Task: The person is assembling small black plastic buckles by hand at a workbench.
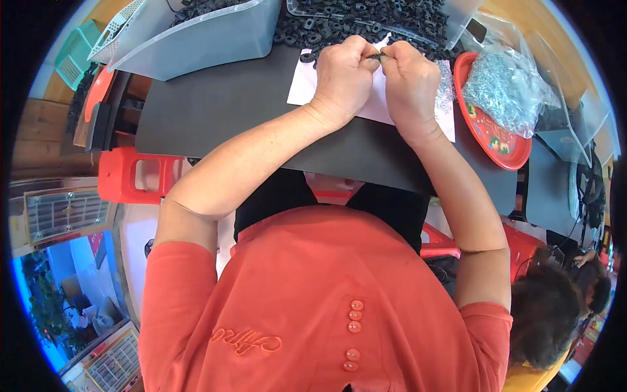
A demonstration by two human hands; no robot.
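Observation:
My left hand and my right hand meet over the far side of the dark table. Between their pinched fingertips is a small black plastic part, mostly covered by the fingers. Beneath them lies a sheet of white paper. Just beyond the hands is a large heap of similar black plastic parts, and one loose black piece sits on the paper's left side. Beside my right hand, a patch of tiny shiny clear pieces rests on the paper.
A translucent bin holding black parts stands at the far left. To the right, a red oval tray carries a plastic bag of small clear pieces. Red stools are beside and under the table. Another person's head shows at lower right.

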